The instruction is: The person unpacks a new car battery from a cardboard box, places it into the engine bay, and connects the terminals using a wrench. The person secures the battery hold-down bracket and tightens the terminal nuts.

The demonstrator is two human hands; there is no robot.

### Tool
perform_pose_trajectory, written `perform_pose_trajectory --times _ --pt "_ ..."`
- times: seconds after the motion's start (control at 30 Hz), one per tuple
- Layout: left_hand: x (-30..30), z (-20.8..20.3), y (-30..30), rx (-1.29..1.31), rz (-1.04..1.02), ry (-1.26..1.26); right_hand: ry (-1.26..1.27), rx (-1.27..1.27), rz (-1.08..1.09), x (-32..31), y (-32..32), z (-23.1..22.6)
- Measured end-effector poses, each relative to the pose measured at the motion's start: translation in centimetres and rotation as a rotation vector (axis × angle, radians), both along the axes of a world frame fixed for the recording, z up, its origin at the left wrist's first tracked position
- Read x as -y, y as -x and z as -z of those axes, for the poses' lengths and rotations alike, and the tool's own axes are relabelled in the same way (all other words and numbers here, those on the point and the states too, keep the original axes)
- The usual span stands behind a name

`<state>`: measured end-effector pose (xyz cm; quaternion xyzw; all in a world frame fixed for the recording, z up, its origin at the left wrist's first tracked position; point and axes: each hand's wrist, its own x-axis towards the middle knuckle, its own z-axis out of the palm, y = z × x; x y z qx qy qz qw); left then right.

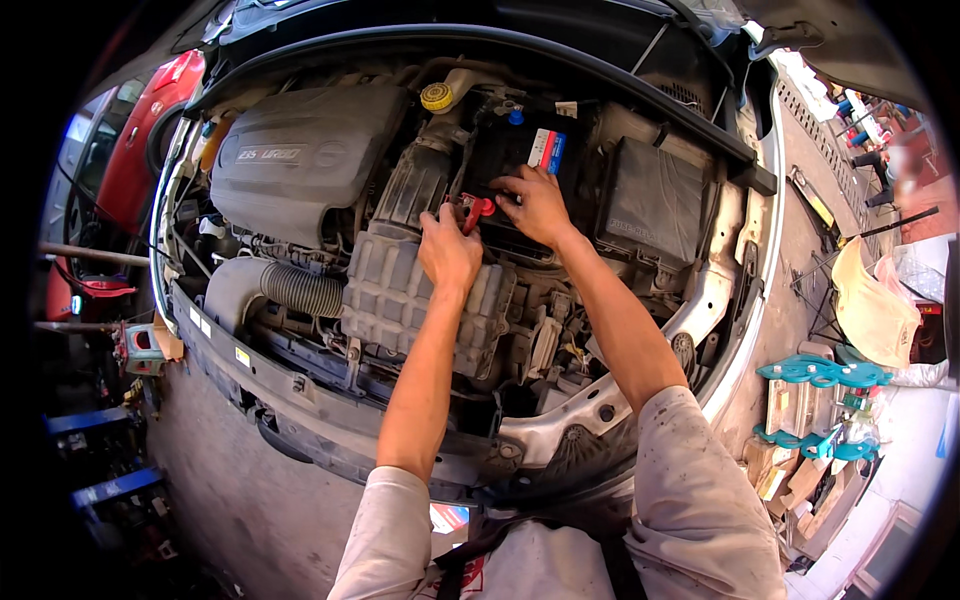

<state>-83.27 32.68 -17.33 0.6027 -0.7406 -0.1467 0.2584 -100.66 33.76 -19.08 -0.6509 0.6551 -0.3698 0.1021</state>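
Observation:
In the engine bay, a black car battery [492, 150] with a red, white and blue label sits in front of me. My left hand [450, 248] is closed at the battery's near left corner, with its fingers on a red terminal cover [473, 212]. Just right of that cover is a round red cap [488, 207]. My right hand [538, 208] rests over the battery top, fingers bent and apart, its thumb close to the red cap. Nothing shows between those fingers. A blue terminal cap [516, 117] stands at the battery's far side. My left fingers partly hide the clamp.
Left of the battery lies a grey engine cover [300, 165], with a ribbed air hose [300, 290] nearer me. A ridged black box [400, 285] sits under my left forearm. The black fuse box [650, 205] is to the right. The front crossmember [300, 385] runs nearest me.

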Motion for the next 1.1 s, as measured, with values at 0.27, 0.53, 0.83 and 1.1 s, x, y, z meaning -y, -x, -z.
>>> perform_pose_trajectory --times 0.27,0.53,0.83,1.1 --pt "1.9 -1.3 -0.6 0.094 0.014 -0.172 -0.087 -0.237 -0.075 -0.6 -1.5 -1.8" --pt "1.2 -1.0 -0.2 -0.021 -0.047 -0.079 -0.071 -0.149 -0.093 1.1 -2.6 -0.7" --pt "0.9 -1.2 -0.6 -0.075 -0.014 -0.072 0.008 0.341 0.148 2.5 -1.1 -4.2" --pt "1.0 -1.3 -1.2 -0.171 0.115 -0.12 -0.226 0.133 0.111 -0.6 -0.2 -2.8"
